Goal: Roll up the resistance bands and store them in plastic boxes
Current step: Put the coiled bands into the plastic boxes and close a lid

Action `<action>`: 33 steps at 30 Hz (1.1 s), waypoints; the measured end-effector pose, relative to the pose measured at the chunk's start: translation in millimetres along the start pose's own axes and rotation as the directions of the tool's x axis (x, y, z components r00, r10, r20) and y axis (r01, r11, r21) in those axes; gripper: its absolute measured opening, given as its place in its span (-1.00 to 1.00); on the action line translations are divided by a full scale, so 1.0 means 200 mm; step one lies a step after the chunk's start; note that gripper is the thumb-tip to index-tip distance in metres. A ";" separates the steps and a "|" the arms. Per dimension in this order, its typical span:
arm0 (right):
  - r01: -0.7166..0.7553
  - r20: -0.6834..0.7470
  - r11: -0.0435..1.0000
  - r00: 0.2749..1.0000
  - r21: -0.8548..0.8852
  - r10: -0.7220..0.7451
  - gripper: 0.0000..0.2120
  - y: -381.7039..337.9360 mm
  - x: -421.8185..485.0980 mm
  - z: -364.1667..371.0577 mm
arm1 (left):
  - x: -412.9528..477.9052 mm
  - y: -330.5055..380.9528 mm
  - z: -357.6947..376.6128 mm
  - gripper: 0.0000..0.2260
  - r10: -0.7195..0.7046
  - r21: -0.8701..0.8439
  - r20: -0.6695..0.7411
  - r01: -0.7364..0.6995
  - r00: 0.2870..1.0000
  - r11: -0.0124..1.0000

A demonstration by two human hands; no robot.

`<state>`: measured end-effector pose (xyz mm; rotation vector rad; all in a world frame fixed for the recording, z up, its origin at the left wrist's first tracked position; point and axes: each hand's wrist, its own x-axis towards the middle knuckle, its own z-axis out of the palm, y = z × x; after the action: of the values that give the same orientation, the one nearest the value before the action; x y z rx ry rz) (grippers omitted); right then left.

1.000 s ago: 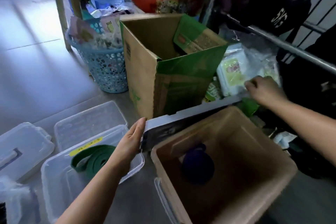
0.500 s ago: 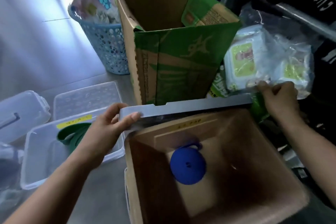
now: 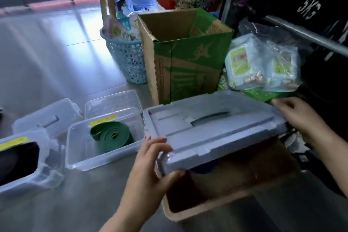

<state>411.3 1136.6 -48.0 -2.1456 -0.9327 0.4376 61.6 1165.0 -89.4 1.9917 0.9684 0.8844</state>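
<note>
lid coming down on the tan box, clear boxes not yet covered

the left hand [image 3: 150,164] gripped the near left corner of a grey lid [image 3: 216,128], fingers on top and thumb under the front edge. the right hand [image 3: 299,117] held the lid's far right end, fingers curled at its rim. the lid hung tilted over a tan box [image 3: 235,194] at the lower right of the frame, covering the back part but not seated. under the lid's front edge a sliver of a blue band [image 3: 202,168] showed inside the box.

left of centre, a rolled green band [image 3: 111,135] lay in a clear box [image 3: 79,158] with no lid on, and a clear lid [image 3: 113,101] lay just behind it. at the far left a second clear box [image 3: 50,173], also uncovered, held something dark, probably another band. a handled lid [image 3: 47,117] lay behind it.

the rolling looked done for the bands in view, and each was in a box. what seemed left was seating the grey lid and closing the two clear boxes.
</note>
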 end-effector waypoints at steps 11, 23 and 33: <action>-0.073 -0.082 0.928 0.996 -0.364 0.046 -0.70 0.33 -0.30 0.09 | -0.28 -0.10 0.12 -0.53 -0.203 -0.026 -0.214 0.202 0.956 0.979; -0.535 0.458 0.823 0.790 0.192 0.407 -0.25 0.27 -0.17 0.05 | -0.03 -0.16 0.00 -0.35 -0.750 -0.491 0.375 0.803 0.545 0.338; 0.002 -0.093 0.904 0.995 -0.428 -0.046 -0.66 0.27 -0.12 0.17 | 0.01 -0.04 0.16 -0.83 -0.563 -0.166 -0.172 0.539 0.808 0.826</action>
<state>401.3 1111.0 -110.0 -2.5190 -1.0722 0.1119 85.1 1160.4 -111.4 1.4076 1.4923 0.8000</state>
